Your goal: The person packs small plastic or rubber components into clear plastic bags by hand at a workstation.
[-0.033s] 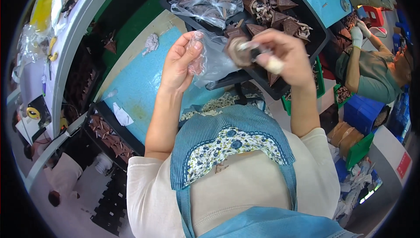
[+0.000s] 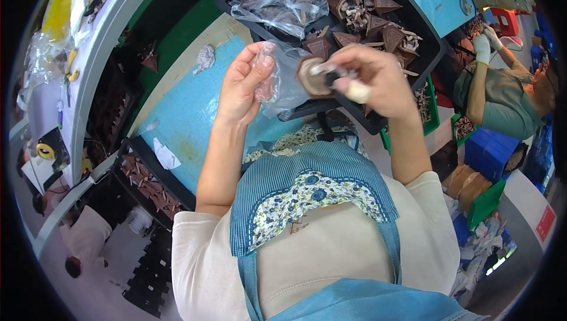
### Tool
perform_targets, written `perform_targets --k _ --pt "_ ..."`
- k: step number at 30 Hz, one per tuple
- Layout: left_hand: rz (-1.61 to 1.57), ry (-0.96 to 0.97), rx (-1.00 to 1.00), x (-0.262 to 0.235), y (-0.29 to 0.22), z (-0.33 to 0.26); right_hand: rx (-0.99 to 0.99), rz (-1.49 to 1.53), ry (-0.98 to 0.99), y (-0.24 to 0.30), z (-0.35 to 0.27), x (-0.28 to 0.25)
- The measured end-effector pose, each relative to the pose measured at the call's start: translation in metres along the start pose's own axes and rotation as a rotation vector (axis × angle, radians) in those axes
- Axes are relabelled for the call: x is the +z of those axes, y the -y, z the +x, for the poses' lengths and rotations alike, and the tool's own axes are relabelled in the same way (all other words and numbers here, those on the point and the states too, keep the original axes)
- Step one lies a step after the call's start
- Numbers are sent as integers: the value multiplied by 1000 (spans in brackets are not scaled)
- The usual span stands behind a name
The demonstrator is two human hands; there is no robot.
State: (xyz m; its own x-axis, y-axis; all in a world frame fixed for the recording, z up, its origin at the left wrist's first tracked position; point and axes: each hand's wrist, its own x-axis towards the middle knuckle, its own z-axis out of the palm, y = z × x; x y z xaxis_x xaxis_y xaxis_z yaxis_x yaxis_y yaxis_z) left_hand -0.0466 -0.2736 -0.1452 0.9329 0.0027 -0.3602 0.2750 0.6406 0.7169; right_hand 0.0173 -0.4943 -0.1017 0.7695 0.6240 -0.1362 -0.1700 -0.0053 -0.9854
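Observation:
A clear plastic bag [image 2: 286, 79] is pinched between the thumb and fingers of my left hand [image 2: 243, 82], its mouth toward the right. My right hand [image 2: 378, 79] grips a brown pyramid-shaped piece [image 2: 313, 77], whose pale broad end shows beside the bag. Blur and the fingers hide part of this piece. Dark and pale bits [image 2: 339, 77] stick out under my right fingers, too smeared to tell. Behind both hands, a black tray [image 2: 434, 61] holds similar brown pyramid pieces [image 2: 387, 3], some loose and some in clear bags [image 2: 283, 8].
A blue work surface [image 2: 183, 108] lies left of my hands, with a crumpled wad [image 2: 204, 59] on it. Another crate [image 2: 147, 182] of brown pieces stands lower left. At right, a person [image 2: 502, 85] with gloved hands works near green trays [image 2: 434, 108] and a blue bin [image 2: 487, 150].
My right hand has shifted slightly left with the brown piece, whose broad end has turned more into view by the bag. My left hand has stayed in place.

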Motion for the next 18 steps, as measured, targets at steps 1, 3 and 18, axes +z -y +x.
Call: perform_targets --k 1,3,18 --pt "6 -2 2 3 -1 -3 55 -88 -6 -8 2 9" --pt "116 33 -15 10 -7 -10 50 -247 -59 -24 8 28" --pt "1357 196 378 27 -29 -35 189 -46 -24 -27 13 53"
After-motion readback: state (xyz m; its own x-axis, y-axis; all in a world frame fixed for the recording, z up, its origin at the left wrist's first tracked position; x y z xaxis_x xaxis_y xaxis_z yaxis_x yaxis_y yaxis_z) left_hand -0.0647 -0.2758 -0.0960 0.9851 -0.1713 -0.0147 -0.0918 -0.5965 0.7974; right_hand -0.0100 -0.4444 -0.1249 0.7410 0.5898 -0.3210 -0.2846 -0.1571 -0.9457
